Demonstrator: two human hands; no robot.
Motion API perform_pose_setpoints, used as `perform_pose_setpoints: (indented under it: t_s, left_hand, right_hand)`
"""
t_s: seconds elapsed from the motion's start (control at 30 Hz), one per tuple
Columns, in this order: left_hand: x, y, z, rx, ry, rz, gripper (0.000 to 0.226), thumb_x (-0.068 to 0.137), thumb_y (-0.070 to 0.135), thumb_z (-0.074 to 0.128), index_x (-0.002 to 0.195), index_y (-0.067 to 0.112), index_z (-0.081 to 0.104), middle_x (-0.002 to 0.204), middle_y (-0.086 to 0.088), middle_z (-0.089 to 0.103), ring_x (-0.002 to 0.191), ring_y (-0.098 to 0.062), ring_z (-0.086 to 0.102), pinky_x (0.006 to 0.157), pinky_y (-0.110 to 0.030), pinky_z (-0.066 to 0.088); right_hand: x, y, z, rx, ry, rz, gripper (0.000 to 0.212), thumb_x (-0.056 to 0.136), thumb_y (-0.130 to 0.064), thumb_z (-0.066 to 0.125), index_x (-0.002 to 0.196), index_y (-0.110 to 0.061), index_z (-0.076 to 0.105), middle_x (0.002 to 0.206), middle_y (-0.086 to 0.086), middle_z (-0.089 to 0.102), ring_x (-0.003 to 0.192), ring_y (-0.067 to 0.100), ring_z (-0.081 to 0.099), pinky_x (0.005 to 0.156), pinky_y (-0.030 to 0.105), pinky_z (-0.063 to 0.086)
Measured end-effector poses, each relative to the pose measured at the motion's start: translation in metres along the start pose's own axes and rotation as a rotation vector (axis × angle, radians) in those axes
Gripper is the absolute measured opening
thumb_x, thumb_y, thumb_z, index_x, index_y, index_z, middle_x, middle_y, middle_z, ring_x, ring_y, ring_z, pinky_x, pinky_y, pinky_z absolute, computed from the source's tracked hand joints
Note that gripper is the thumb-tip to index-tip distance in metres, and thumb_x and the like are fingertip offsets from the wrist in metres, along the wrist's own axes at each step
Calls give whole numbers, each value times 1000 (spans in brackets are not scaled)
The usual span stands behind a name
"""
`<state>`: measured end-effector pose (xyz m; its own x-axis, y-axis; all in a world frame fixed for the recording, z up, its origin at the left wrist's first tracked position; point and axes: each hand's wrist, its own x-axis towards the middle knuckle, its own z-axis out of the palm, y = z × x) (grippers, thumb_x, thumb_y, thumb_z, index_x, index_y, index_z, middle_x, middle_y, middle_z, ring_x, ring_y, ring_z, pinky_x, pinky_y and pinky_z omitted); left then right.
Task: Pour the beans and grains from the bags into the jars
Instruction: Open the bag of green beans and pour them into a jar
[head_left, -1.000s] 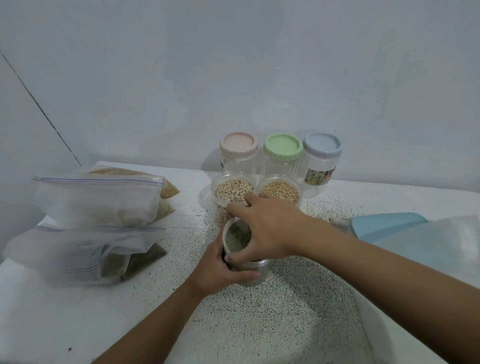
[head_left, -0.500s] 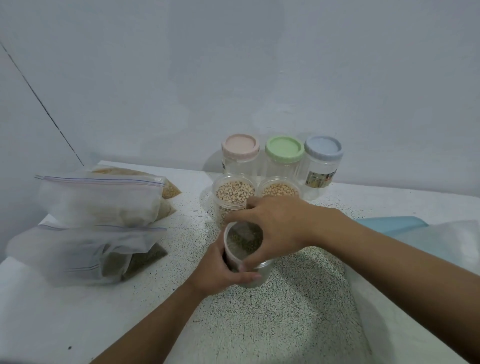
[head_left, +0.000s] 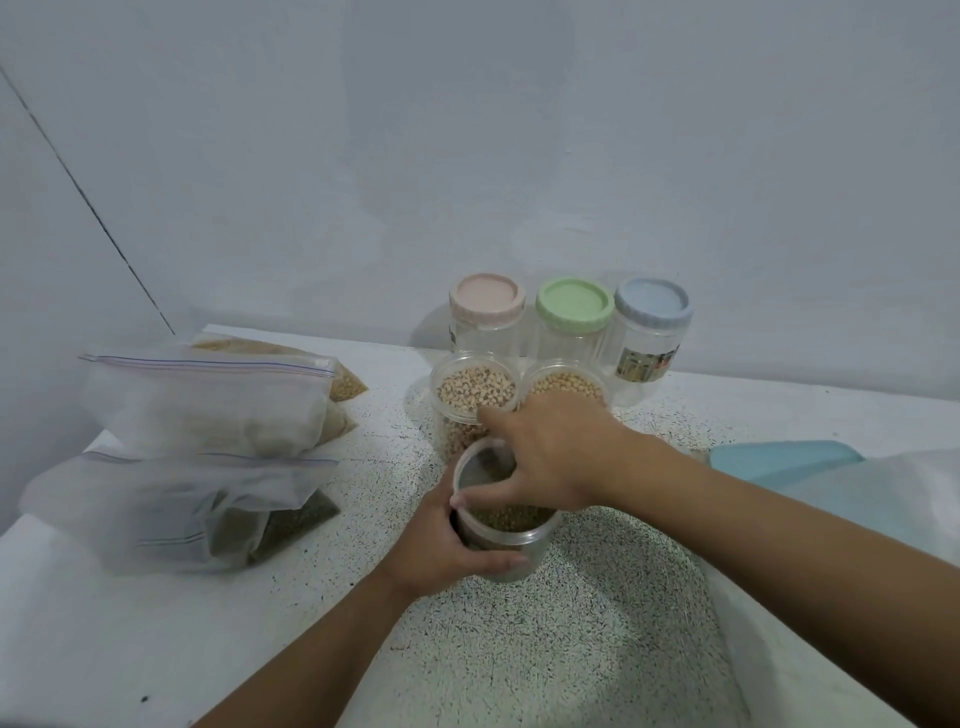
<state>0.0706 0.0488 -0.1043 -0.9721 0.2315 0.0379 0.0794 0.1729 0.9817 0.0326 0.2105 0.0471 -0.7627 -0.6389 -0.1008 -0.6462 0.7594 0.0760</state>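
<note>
Item: jar of green beans (head_left: 506, 545), standing open at mid-table (head_left: 571, 649). Your left hand (head_left: 441, 551) is wrapping its near-left side, and your right hand (head_left: 550, 457) is arching over the mouth, thumb and fingers clasping the rim. Two filled jars (head_left: 475, 389) are crowding just behind that hand, while the bags (head_left: 208, 400) are lying well apart, leftward, nearer your left hand.

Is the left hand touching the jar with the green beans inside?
Touching. In the head view the left hand curls around the side of the jar, with no gap between them.
</note>
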Motion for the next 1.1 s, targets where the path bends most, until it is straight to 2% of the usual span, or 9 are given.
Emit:
perform_pose_setpoints:
  t_s: [0.1,0.23,0.33,0.43,0.53,0.63,0.73,0.83,1.1]
  left_hand:
    - [1,-1,-1,-12,4,4,93,64,5,95,143,15,48,132,-4,67,126,-23,62,102,-39,54]
    - [1,2,1,-7,22,15,91,57,12,98,135,20,51,126,4,69,122,-19,64,101,-32,53]
    - [0,4,1,-4,18,-4,92,55,19,95,134,21,50,125,5,68,121,-19,64,99,-30,53]
    - [-1,5,1,15,13,-1,90,56,12,97,132,22,50,123,11,69,119,-14,65,98,-30,53]
    - [0,4,1,32,19,41,87,62,-1,93,135,21,50,125,13,69,120,-11,64,96,-25,53]
    - [1,4,1,18,6,54,89,65,0,93,141,11,48,129,-4,68,123,-24,65,100,-40,55]
    - [3,4,0,10,14,59,92,65,1,93,142,13,46,130,-7,66,124,-28,63,101,-38,53]
    - [4,3,1,4,15,59,91,64,11,93,141,18,46,130,-7,66,125,-28,62,102,-39,52]
    - [5,3,4,9,1,155,98,64,-8,89,148,10,41,142,-10,59,133,-31,56,107,-47,49]
  right_hand:
    - [-2,6,2,-85,54,66,86,72,-99,20,86,-20,50,70,-2,54,61,16,53,61,33,48]
    - [-7,15,1,99,-75,-222,77,78,-84,54,140,-40,40,129,0,52,117,20,52,95,38,49]
    - [-7,19,2,209,-205,-370,80,78,-61,73,148,-50,35,152,-1,36,139,22,36,113,46,35]
    - [-9,14,9,194,-110,-232,76,78,-74,66,145,-49,40,130,-1,45,118,21,47,100,39,47]
    - [-11,0,20,33,38,-12,80,78,-95,32,133,-37,43,112,1,52,85,18,56,73,33,53]
    - [-13,-3,29,18,161,97,85,77,-96,12,116,-27,44,97,-1,56,67,16,54,61,32,51]
    - [-17,15,24,119,78,-32,83,79,-96,27,130,-33,46,117,-2,56,99,16,56,86,35,49]
    - [-22,26,14,242,-121,-218,80,81,-86,49,150,-55,25,149,-2,35,132,19,35,106,40,37]
    - [-27,-3,53,40,199,-32,81,85,-86,29,150,-38,34,134,16,47,120,32,47,88,46,50]
